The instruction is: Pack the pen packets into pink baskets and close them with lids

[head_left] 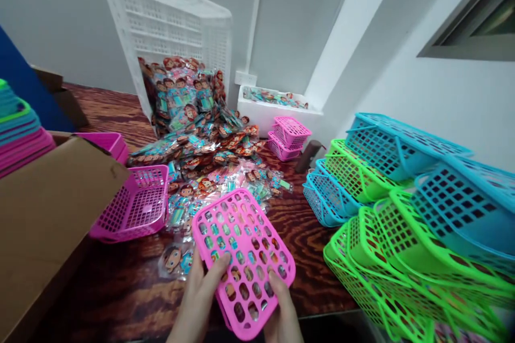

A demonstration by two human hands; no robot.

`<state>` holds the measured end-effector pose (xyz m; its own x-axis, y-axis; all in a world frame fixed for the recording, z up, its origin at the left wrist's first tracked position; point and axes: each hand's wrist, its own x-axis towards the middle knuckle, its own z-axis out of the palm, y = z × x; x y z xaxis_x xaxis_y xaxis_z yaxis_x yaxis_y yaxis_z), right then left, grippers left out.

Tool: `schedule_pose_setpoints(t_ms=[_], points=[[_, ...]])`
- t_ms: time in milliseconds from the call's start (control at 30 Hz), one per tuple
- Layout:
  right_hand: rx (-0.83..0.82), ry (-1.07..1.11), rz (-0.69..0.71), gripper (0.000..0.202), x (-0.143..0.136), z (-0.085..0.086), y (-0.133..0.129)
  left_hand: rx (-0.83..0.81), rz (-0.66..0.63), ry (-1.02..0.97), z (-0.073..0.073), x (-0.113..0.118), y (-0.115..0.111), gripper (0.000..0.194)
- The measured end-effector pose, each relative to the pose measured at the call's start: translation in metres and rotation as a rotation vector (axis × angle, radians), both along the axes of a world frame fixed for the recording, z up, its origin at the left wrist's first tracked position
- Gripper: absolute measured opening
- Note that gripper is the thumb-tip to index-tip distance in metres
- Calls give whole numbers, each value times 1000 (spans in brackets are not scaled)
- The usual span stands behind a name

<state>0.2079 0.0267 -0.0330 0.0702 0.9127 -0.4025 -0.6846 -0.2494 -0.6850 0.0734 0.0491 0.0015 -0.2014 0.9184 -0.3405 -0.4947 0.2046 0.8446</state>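
A pink basket with its perforated lid on is held near the table's front edge, and packets show through the lid's holes. My left hand grips its left side, thumb on top of the lid. On the right side my right hand holds the same basket, its thumb on the lid and its other fingers hidden below. Behind the basket spreads a heap of clear packets with printed cartoon figures. One packet lies just left of my left hand.
An open pink basket and a cardboard box stand left. Green baskets and blue baskets are stacked right. Behind are a tipped white crate, a white foam box and small pink baskets.
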Motion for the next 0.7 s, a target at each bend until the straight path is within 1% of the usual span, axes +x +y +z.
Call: schedule_pose_setpoints(t_ms=[67, 133, 233, 267, 367, 400, 433, 467, 533, 600, 633, 700], points=[[-61, 36, 9, 67, 0, 3, 2, 12, -3, 46, 3, 1, 7, 75], [-109, 31, 2, 72, 4, 6, 5, 13, -41, 89, 5, 2, 14, 74], [-124, -44, -24, 78, 15, 10, 9, 55, -155, 169, 0, -3, 20, 66], [-117, -75, -26, 78, 19, 10, 11, 73, -167, 227, -3, -5, 20, 61], [-110, -132, -30, 79, 27, 13, 14, 76, -98, 467, -13, -14, 12, 41], [-121, -140, -38, 81, 29, 14, 15, 69, -81, 507, -15, -15, 8, 38], [-134, -148, -49, 84, 29, 15, 15, 65, -77, 496, -17, -15, 5, 40], [-143, -158, -60, 88, 28, 16, 14, 67, -82, 433, -18, -14, 2, 43], [-143, -179, -70, 95, 22, 15, 12, 63, -83, 214, -18, -11, -3, 48], [-134, -170, -68, 96, 14, 10, 10, 31, -45, 21, -18, -9, -3, 50], [-132, -147, -67, 93, 9, 7, 10, 18, -25, -25, -17, -9, -1, 50], [-119, -85, -59, 84, 3, 1, 13, 21, 7, -16, -15, -12, 6, 51]])
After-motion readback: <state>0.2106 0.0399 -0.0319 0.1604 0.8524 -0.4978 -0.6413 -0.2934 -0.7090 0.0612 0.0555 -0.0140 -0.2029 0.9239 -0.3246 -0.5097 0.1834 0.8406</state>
